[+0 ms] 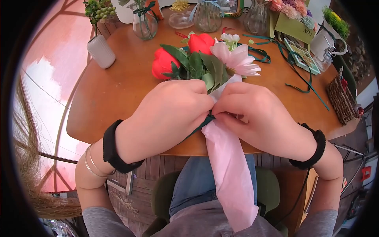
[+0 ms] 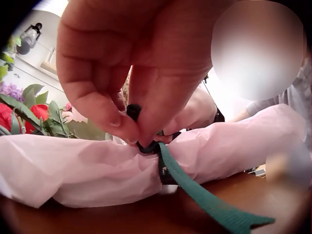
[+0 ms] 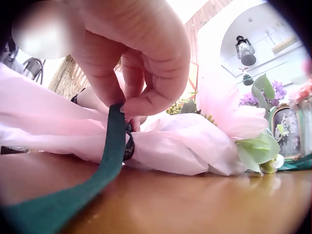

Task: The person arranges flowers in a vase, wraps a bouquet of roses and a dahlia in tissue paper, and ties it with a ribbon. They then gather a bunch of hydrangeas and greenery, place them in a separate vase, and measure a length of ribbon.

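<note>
A bouquet of red flowers [image 1: 201, 42], a pale pink flower [image 1: 236, 59] and green leaves lies at the table's near edge. Its pink wrapping paper [image 1: 231, 170] is gathered at a narrow waist and hangs toward the lap. Dark green ribbon [image 3: 114, 141] circles that waist. My left hand [image 1: 171, 104] pinches a dark bit of the ribbon between thumb and fingertip, above the knot [image 2: 148, 146]. Close beside it, my right hand [image 1: 256, 106] pinches a length of the ribbon by thumb and forefinger. One notched ribbon tail [image 2: 209, 202] trails over the table.
Loose green ribbon [image 1: 292, 59] lies at the table's right, near a woven basket [image 1: 342, 98]. Glass vases [image 1: 208, 17] line the back. A white ribbed vase [image 1: 101, 51] stands at the left edge. A white pitcher [image 1: 325, 43] is at the back right.
</note>
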Available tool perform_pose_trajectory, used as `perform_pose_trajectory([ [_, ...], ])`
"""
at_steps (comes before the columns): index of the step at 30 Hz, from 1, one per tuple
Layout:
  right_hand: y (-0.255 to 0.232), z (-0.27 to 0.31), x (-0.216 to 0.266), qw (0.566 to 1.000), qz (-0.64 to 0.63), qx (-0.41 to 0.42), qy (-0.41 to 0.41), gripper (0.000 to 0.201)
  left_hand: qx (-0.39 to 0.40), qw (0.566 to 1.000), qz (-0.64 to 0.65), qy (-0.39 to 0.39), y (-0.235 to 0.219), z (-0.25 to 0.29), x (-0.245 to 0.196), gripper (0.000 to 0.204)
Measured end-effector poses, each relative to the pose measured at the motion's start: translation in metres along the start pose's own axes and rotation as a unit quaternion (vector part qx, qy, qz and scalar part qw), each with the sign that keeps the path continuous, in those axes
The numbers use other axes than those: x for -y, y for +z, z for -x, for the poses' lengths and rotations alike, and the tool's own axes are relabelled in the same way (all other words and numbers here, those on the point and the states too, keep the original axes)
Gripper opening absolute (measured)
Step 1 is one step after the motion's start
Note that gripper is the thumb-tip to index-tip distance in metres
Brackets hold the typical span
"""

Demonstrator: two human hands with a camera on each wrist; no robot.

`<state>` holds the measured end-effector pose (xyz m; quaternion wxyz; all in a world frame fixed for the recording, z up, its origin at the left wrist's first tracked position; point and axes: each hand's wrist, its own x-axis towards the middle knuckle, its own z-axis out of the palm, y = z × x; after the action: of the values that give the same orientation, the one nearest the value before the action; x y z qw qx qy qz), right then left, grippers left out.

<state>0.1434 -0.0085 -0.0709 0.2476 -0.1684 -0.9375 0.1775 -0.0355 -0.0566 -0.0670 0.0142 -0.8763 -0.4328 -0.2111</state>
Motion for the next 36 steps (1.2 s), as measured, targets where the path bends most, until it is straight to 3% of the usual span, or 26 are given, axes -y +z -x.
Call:
perform_pose_trajectory([
  [4,0.001,0.005,-0.002,0.999,0.006,-0.013,-0.028,0.011,-0.007,1.000,-0.023,0.014,0.001,0.001,-0.001,0.007],
  [7,-0.002,0.003,-0.003,0.998,-0.052,-0.011,-0.026,0.011,-0.026,0.999,0.036,0.002,0.001,0.004,0.000,0.006],
  [9,-0.003,0.000,0.001,0.986,-0.139,0.024,0.089,0.008,-0.027,0.996,0.086,-0.017,0.002,0.004,0.000,0.006],
  [10,-0.003,-0.002,0.000,0.986,-0.138,0.024,0.089,0.008,-0.027,0.996,0.086,-0.016,0.000,0.003,0.000,0.006],
  [12,0.000,-0.007,-0.005,0.958,-0.218,0.045,0.181,0.003,0.057,0.965,0.218,-0.137,-0.006,0.000,-0.001,0.009],
  [13,0.001,-0.010,-0.007,0.958,-0.218,0.044,0.181,0.003,0.057,0.965,0.217,-0.136,-0.006,-0.001,0.001,0.009],
  [15,0.003,-0.013,-0.010,0.953,-0.221,0.038,0.203,0.009,0.085,0.925,0.304,-0.210,-0.004,0.000,0.007,0.011],
  [19,0.009,-0.013,-0.009,0.964,-0.201,0.038,0.171,0.011,0.100,0.915,0.308,-0.241,-0.007,-0.002,0.006,0.011],
  [24,0.009,-0.012,-0.007,0.989,-0.103,0.024,0.104,0.011,0.077,0.934,0.275,-0.213,-0.008,0.001,0.005,0.011],
  [28,0.008,-0.012,0.000,0.992,-0.063,0.043,0.105,0.010,0.064,0.958,0.230,-0.159,-0.009,0.002,0.002,0.010],
  [31,0.011,-0.011,0.002,0.993,-0.024,0.039,0.113,0.016,0.089,0.951,0.243,-0.168,-0.009,0.002,0.002,0.009],
  [33,0.016,-0.009,-0.003,0.997,-0.037,-0.013,0.070,0.008,0.095,0.935,0.279,-0.198,-0.007,0.003,0.006,0.009],
  [36,0.016,-0.009,-0.007,0.994,-0.084,-0.022,0.063,0.009,0.113,0.917,0.304,-0.233,-0.010,0.001,0.007,0.009],
])
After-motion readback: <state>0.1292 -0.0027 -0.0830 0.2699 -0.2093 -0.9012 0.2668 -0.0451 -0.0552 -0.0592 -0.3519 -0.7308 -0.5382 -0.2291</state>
